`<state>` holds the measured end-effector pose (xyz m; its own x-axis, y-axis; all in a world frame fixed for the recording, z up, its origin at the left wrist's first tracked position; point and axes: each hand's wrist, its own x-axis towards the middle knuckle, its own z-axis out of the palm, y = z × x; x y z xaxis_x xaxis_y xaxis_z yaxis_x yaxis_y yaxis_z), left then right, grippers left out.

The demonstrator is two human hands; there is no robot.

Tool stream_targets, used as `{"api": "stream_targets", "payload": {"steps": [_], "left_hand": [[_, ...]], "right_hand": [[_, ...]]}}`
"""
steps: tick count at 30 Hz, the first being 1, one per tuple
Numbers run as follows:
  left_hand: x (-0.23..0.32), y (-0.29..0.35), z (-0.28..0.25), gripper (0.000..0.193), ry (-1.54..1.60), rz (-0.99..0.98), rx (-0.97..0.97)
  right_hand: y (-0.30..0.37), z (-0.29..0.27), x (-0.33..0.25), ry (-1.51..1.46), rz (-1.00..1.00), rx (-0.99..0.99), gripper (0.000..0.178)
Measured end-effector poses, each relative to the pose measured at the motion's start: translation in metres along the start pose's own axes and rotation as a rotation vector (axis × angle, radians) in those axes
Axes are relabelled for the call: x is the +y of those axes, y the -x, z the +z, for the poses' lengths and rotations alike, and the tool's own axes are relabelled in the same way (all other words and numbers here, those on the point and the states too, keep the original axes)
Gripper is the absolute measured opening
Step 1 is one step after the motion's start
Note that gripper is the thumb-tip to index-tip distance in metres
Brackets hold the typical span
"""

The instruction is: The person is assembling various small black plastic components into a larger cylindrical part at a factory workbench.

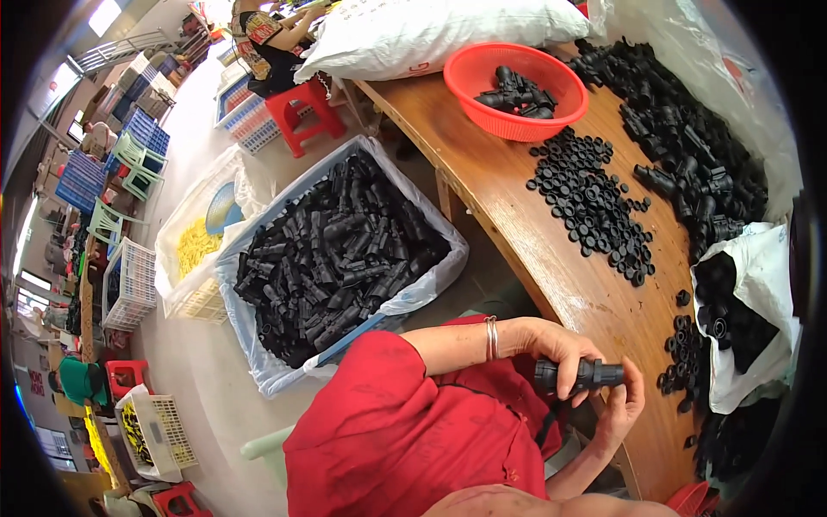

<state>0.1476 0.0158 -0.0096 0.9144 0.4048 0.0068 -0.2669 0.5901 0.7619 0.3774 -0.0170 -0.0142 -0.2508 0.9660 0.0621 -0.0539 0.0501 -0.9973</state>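
A black, stepped, ribbed cylindrical plastic part (587,374) is held level above the near edge of the wooden table. My left hand (564,355), with metal bangles on its wrist, wraps its fingers round the thicker end and middle. At the narrower end, the fingers of my right hand (622,409) close on the tip. Beyond them on the tabletop lie many small black ring caps (594,202). A smaller group of the same black caps (680,362) lies to the right of my hands.
A wooden table (491,198) bears a red plastic basket (517,127) of black parts, a white sack (431,39) and a heap of black parts (689,155). An open white bag (749,327) stands right. Left below is a lined blue crate (250,345) full of black parts.
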Motion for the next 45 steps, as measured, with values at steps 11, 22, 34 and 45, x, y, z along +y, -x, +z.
{"api": "stream_targets", "payload": {"steps": [11,22,34,45], "left_hand": [[-0.028,0.008,-0.002,0.049,0.288,-0.236,0.023],[-0.003,0.008,0.008,0.037,-0.414,-0.287,0.325],[-0.033,-0.009,0.012,0.052,-0.06,-0.069,0.507],[-0.034,0.001,-0.002,0.074,0.301,0.09,0.345]], "right_hand": [[0.014,0.017,-0.049,0.278,0.137,-0.067,0.023],[0.013,0.016,-0.033,0.163,0.172,-0.215,0.027],[-0.015,-0.01,-0.017,-0.062,0.315,-0.139,0.034],[-0.043,-0.019,-0.013,0.146,0.143,0.116,0.02]]}}
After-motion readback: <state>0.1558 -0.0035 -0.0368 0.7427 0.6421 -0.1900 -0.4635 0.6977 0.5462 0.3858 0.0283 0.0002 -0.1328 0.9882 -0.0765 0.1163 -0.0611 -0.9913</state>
